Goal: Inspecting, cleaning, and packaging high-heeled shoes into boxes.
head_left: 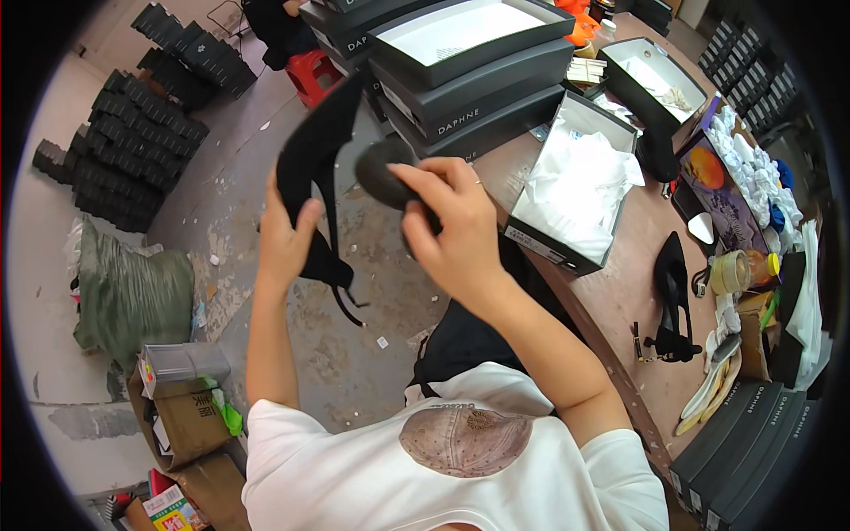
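Note:
A black high-heeled shoe [303, 150] with an ankle strap is held up over the floor, its pointed toe upward and the strap hanging down. My left hand [288, 234] is closed around it near the heel end. Just right of the shoe, my right hand [453, 217] grips a dark, rounded, brush-like pad [376, 175] between thumb and fingers. A narrow gap shows between pad and shoe. The pad's working face is hidden. Another black heeled shoe [671, 288] lies on the table to the right.
An open shoe box [547, 246] with white tissue sits on the table [611, 305] edge, beside stacked dark boxes [460, 97]. A jar [730, 272] and bottle clutter the right side. More boxes and a green sack [133, 292] stand at left.

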